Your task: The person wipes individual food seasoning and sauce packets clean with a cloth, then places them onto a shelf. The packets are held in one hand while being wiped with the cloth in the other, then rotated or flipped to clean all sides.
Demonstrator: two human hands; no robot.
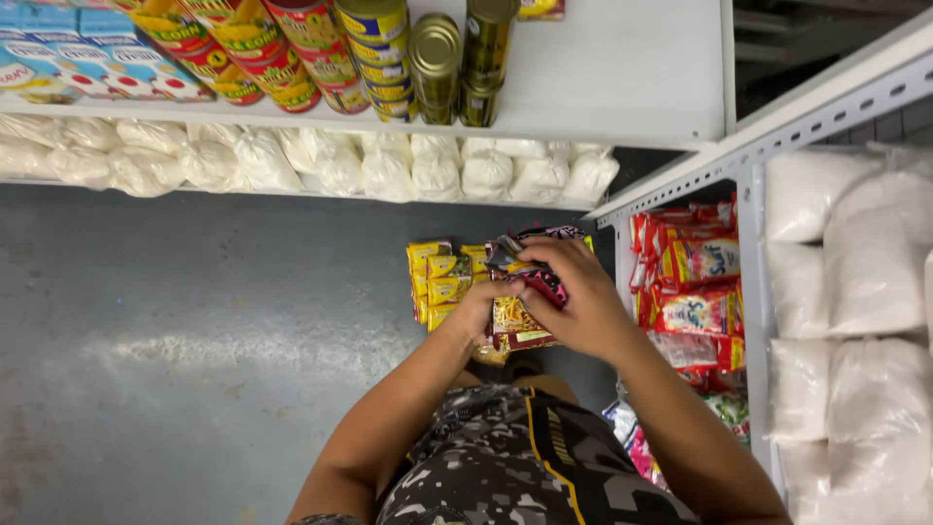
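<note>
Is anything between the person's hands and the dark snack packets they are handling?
Nothing visible. Both the left hand and the right hand are already on the dark snack packets, gripping them directly, above the yellow packets on the low shelf.

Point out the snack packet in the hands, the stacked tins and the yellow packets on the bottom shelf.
Snack packet (522,316), head view: its printed front, below the fingers.
Tins (434,49), head view: lid of the gold-topped stack.
Yellow packets (442,277), head view: middle of the row.

Both forearms reach forward, meeting at centre; right hand (573,297) curls fingers over the top, left hand (481,309) cups beneath.
</note>
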